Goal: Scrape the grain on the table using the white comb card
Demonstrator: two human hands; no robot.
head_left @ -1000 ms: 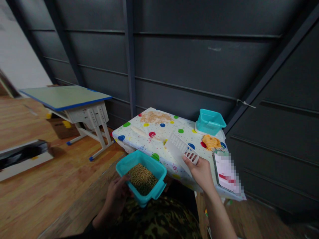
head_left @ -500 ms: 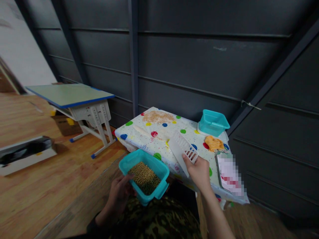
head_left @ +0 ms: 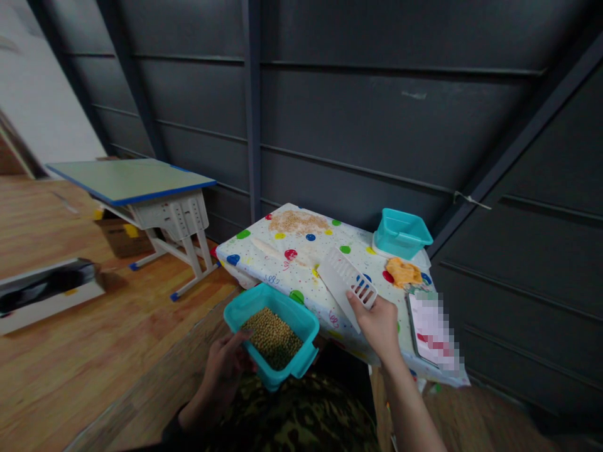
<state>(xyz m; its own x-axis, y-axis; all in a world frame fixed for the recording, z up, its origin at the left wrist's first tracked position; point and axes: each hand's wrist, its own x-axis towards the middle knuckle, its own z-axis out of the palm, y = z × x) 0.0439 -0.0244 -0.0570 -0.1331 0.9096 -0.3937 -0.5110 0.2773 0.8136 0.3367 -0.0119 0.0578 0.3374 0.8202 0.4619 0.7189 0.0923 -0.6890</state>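
Note:
My left hand [head_left: 227, 359] grips the left rim of a turquoise plastic tub [head_left: 304, 317], its thumb over the edge. Round tan beans [head_left: 272, 331] lie in the tub, looking darker and greener towards its near end. The tub is held in front of the table's near edge, above my lap. In my right hand [head_left: 380, 325] is a white slotted plastic piece [head_left: 340, 279], pinched near its right end. It is tilted over the tablecloth, right of the tub. Its exact kind I cannot make out.
Balloon-patterned cloth covers the table [head_left: 346, 235]. On it are a pale grainy spread [head_left: 298, 221], a second turquoise tub [head_left: 404, 233], an orange cloth [head_left: 404, 272] and a blurred-out tablet-like object [head_left: 431, 333]. A desk [head_left: 141, 176] stands left; a dark wall [head_left: 377, 125] rises behind.
Almost nothing differs. The white slotted piece and my right hand have shifted very slightly; the tub stays in my left hand.

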